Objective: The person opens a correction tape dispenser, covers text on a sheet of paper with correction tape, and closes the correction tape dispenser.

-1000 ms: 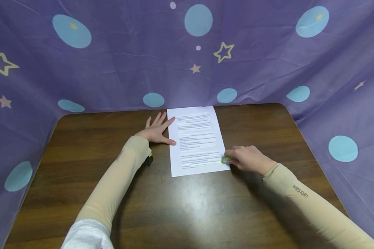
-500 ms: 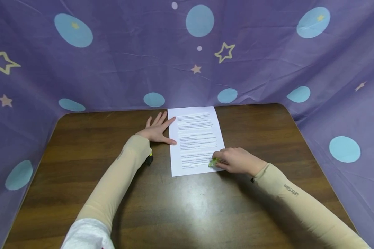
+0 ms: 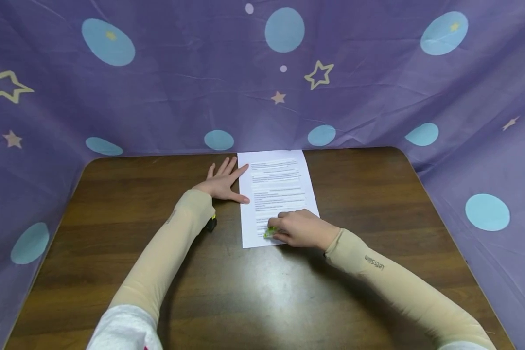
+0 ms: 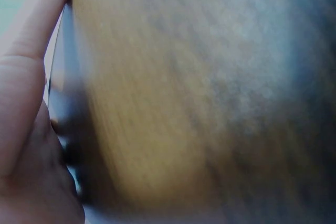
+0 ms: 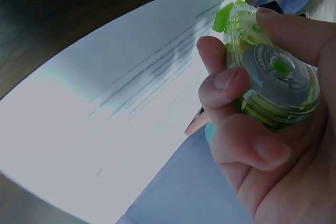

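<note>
A printed sheet of paper (image 3: 247,218) lies on the table, with several lines of text broken by white strips. My right hand (image 3: 304,228) grips a clear and green correction tape (image 5: 278,74) between thumb and curled fingers. The tape's tip (image 3: 268,235) is over the lowest lines of text, near the sheet's lower left; whether it touches the paper is hard to tell. At the left edge of the sheet, my left hand (image 3: 221,186) lies flat with fingers spread, its thumb and forefinger on the paper. The left wrist view shows only part of that hand (image 4: 21,93), and it is blurred.
The brown wooden table (image 3: 262,301) reaches back to a purple curtain (image 3: 179,87) with blue dots and stars. The sheet's far edge meets the curtain. A small black and yellow item (image 3: 211,222) sits at the left wrist.
My right hand has slid left across the bottom lines of the sheet with the correction tape, from the right edge toward the left. The left hand stays in place on the paper.
</note>
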Motion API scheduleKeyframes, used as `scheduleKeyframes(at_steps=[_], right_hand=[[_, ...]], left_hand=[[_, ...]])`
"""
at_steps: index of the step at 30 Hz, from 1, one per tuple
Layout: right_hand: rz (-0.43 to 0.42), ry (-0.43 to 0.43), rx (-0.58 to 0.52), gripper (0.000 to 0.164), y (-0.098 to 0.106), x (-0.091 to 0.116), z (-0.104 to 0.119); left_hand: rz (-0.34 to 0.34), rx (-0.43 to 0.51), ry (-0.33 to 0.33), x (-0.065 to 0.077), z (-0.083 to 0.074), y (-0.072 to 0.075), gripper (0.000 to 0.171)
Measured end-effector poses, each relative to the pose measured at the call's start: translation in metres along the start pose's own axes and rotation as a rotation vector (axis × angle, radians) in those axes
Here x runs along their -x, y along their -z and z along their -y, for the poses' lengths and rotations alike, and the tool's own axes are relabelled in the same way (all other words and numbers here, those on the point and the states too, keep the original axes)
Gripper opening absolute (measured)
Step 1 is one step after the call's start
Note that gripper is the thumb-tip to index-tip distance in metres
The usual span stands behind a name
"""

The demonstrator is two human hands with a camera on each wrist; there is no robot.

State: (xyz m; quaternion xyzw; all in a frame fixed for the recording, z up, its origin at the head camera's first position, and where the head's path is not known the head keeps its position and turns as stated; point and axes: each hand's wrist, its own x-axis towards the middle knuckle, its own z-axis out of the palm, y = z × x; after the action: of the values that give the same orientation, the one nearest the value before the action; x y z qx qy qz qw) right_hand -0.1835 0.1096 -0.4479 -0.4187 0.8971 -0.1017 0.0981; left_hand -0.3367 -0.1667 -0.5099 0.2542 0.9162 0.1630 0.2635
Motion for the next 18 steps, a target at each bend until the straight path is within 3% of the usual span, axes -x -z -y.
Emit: scheduleKeyframes(at_steps=[7,18], right_hand=[[-0.011,0.017,0.026,0.016,-0.001,-0.014,0.010],[0.007,0.006,0.048,0.014,-0.005,-0.021,0.019]], left_hand=[[0.005,-0.015,-0.001,0.008,-0.010,0.007,0.121],[0.006,0.010,0.004,0.003,-0.002,0.003,0.125]])
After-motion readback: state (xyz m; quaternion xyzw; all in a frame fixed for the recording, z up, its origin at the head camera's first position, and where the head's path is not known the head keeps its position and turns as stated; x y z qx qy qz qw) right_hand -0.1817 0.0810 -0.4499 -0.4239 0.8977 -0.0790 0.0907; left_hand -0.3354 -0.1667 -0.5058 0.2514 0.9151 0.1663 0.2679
